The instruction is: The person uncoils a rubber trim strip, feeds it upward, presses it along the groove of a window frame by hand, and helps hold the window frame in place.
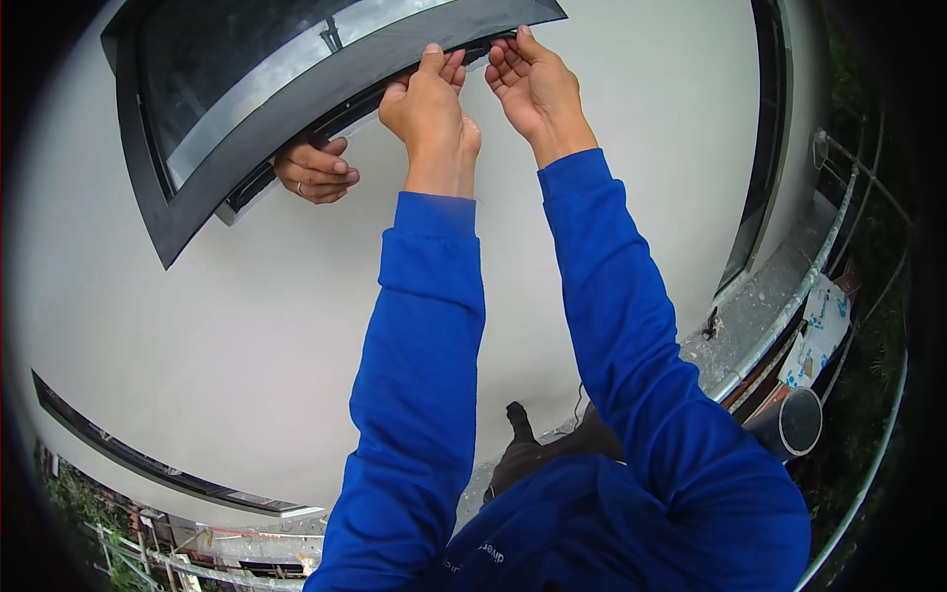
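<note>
A dark grey window sash (232, 133) with a glass pane (247, 69) tilts out from a pale wall at the top. My left hand (429, 113) is raised to its lower edge, thumb pressed on the frame and fingers curled beneath. Further right, my right hand (538, 89) has its fingers closed against the same edge, close to the sash's right corner. Between both hands runs a thin black strip (477, 47) under the edge; whether my fingertips pinch it is hidden. Another person's hand (316, 171), wearing a ring, comes out below the sash on the left.
Smooth pale wall (237, 326) fills the middle. A dark-framed opening (138, 449) lies lower left, another (755, 148) at right. Metal scaffold rails (789, 316) run along the right, beside a grey pipe (789, 422) and a white-and-blue sheet (817, 331). My foot (519, 422) shows below.
</note>
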The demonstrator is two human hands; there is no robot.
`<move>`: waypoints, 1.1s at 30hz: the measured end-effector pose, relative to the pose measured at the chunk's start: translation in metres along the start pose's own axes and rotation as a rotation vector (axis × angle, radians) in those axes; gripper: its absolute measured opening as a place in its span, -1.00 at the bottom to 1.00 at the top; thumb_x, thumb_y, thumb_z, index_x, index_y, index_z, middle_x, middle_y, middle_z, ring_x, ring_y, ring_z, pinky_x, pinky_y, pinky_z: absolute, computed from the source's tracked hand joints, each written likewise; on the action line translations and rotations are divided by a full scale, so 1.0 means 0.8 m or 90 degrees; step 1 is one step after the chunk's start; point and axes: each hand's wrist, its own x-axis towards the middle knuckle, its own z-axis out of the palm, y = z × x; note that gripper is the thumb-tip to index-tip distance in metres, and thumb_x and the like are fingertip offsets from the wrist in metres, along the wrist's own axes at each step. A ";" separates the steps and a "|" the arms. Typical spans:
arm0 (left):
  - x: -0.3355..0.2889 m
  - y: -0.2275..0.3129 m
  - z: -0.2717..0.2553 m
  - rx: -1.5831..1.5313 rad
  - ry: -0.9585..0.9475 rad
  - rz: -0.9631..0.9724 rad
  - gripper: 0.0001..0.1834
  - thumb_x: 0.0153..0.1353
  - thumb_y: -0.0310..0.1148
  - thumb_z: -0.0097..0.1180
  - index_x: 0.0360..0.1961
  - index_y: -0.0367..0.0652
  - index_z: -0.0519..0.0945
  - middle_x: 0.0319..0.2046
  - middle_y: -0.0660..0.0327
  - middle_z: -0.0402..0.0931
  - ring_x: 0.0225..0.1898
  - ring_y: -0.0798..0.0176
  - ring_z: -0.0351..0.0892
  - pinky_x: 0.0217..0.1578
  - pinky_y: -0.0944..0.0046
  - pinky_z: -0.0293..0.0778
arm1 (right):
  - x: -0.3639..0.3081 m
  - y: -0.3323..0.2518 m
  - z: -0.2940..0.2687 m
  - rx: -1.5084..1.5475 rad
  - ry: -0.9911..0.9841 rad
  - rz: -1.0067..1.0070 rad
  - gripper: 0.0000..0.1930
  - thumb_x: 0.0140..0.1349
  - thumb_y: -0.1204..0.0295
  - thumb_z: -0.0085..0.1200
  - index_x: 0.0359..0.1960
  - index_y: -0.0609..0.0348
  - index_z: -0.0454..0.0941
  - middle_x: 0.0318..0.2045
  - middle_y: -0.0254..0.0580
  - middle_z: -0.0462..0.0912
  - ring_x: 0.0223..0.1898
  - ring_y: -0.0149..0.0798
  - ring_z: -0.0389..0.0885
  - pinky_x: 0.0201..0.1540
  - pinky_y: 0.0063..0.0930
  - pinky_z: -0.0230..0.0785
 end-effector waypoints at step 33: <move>-0.005 -0.010 0.026 0.012 0.022 -0.025 -0.78 0.25 -0.57 0.19 -0.17 -0.48 0.45 -0.27 -0.03 0.58 -0.23 0.07 0.68 -0.15 0.20 0.59 | 0.012 -0.035 -0.070 -0.031 -0.168 0.086 -0.71 0.48 0.31 -0.13 -0.11 0.37 0.43 -0.18 0.01 0.53 -0.12 -0.15 0.53 0.06 -0.17 0.46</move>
